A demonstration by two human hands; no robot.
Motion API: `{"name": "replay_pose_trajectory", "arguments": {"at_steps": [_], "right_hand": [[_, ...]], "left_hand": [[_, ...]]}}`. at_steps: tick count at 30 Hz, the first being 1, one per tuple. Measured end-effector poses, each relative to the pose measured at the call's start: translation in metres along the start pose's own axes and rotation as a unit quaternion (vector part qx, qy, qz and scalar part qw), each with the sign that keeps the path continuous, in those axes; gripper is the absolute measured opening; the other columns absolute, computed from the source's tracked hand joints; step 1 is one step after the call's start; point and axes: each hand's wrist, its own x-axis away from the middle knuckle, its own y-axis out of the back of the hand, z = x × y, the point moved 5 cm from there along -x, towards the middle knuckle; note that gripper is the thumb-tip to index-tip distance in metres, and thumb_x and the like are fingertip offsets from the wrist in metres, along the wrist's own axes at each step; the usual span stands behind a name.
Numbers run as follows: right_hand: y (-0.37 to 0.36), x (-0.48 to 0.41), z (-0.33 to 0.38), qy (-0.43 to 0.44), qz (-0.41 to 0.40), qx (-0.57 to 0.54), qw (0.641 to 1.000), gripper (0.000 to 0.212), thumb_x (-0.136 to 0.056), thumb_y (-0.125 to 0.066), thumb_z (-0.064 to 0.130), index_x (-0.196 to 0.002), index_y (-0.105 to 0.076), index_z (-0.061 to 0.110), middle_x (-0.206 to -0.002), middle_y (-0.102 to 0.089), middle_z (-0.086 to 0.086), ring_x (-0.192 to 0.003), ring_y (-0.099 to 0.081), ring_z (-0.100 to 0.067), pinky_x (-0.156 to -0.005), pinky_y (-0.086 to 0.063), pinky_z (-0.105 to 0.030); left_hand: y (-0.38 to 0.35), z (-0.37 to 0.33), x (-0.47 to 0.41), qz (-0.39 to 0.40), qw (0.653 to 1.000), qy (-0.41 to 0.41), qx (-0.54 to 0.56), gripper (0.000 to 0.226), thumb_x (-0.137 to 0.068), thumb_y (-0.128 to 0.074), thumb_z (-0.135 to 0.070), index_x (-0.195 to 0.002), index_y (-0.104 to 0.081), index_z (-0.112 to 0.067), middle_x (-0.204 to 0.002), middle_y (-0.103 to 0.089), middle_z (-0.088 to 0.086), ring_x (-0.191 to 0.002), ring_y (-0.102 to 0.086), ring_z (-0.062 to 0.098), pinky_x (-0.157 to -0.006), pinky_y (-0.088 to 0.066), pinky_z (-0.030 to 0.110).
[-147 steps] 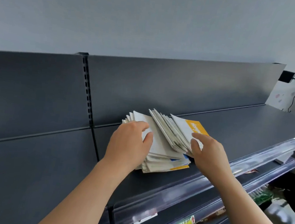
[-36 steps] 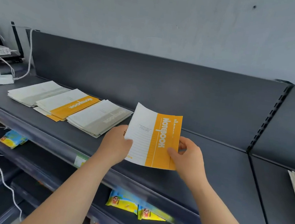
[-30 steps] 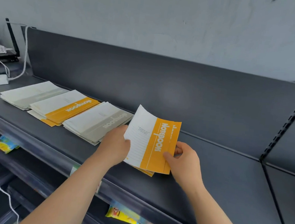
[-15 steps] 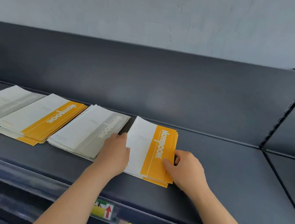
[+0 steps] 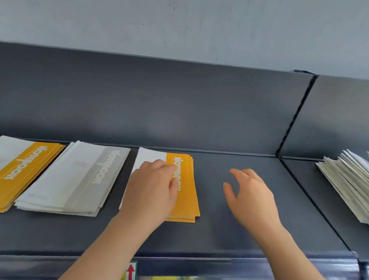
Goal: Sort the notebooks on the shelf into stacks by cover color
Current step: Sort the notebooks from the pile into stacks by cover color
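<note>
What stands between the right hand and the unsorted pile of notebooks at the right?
Nothing visible. Only bare shelf and the seam between shelf sections lie between the right hand and the unsorted pile.

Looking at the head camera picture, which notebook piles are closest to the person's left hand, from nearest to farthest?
1. Orange stack, directly under the left hand.
2. Grey stack, just to its left.
3. Second orange stack, farther left.
4. Unsorted pile, far right, in the next bay.
</note>
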Motion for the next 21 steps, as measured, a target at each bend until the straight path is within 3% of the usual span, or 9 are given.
{"name": "replay_pose_trajectory", "arguments": {"at_steps": [3,8,13,21], "right_hand": [[0.018,0.007,-0.018,-0.016,-0.018,0.015,1.0,0.036,-0.095,-0.045,0.033,-0.126,-0.053,0.016,-0.122,-0.055,0.002,-0.108,-0.054,-0.019,-0.081,-0.046,-0.031],[0.05,0.019,-0.063,-0.051,-0.048,0.017,0.997,0.041,-0.096,-0.046,0.034,-0.134,-0.048,0.018,-0.134,-0.051,0.005,-0.118,-0.052,-0.016,-0.088,-0.044,-0.029],[0.085,0.033,-0.118,-0.072,-0.066,0.023,0.995,0.04,-0.095,-0.048,0.031,-0.132,-0.05,0.017,-0.132,-0.053,0.004,-0.113,-0.055,-0.018,-0.085,-0.046,-0.031],[0.154,0.04,-0.226,-0.063,-0.096,0.032,0.993,0.038,-0.092,-0.053,0.027,-0.127,-0.056,0.015,-0.127,-0.059,-0.001,-0.11,-0.058,-0.023,-0.087,-0.045,-0.032]], "left_hand": [[-0.007,-0.021,-0.001,-0.008,0.999,-0.031,0.031,0.03,-0.095,-0.044,-0.026,-0.11,-0.068,-0.017,-0.11,-0.066,-0.001,-0.101,-0.056,0.024,-0.084,-0.044,0.034],[-0.022,-0.065,-0.003,-0.015,0.994,-0.052,0.093,0.029,-0.096,-0.047,-0.026,-0.118,-0.065,-0.023,-0.115,-0.065,-0.008,-0.107,-0.053,0.012,-0.084,-0.038,0.02],[-0.044,-0.128,-0.004,-0.001,0.99,-0.077,0.122,0.031,-0.096,-0.047,-0.027,-0.123,-0.063,-0.022,-0.116,-0.064,-0.007,-0.107,-0.053,0.013,-0.09,-0.047,0.028],[-0.083,-0.248,-0.007,0.007,0.985,-0.079,0.151,0.029,-0.096,-0.046,-0.028,-0.118,-0.063,-0.022,-0.109,-0.063,-0.009,-0.102,-0.051,0.014,-0.081,-0.039,0.022]]}}
